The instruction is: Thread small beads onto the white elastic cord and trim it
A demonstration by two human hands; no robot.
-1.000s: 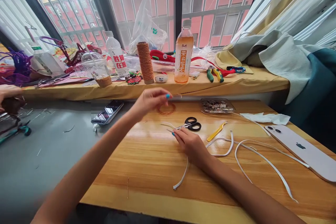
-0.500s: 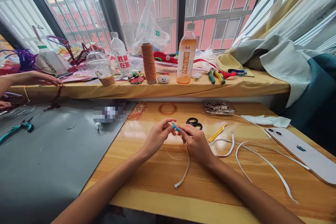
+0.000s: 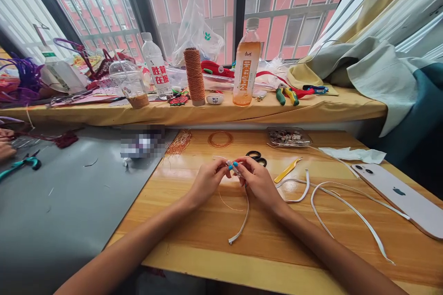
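Note:
My left hand (image 3: 208,179) and my right hand (image 3: 256,179) meet above the wooden table, their fingers pinched together. Both grip a white cord (image 3: 244,224), folded or bunched between the fingertips; its exact shape there is too small to make out. The cord's loose end hangs down and curves to the left toward the table. A thin copper-coloured thread (image 3: 228,206) also trails from beneath my hands. Just behind my right hand lie black-handled scissors (image 3: 260,161), their blades hidden. Yellow tweezers (image 3: 288,170) rest to its right.
More white cord (image 3: 360,212) curls across the right side, beside a phone (image 3: 398,193). Behind are a clear tray (image 3: 289,137) of small pieces, a coil of copper-coloured wire (image 3: 220,139) and cut threads (image 3: 179,143). A spool (image 3: 194,76) and tea bottle (image 3: 247,67) stand on the ledge. Another person's hand (image 3: 6,145) is far left.
My right thumb has shifted up and over the white cord between my fingertips. At far left, the other person's hand has drawn back and down from the dark red threads. The view has tilted slightly.

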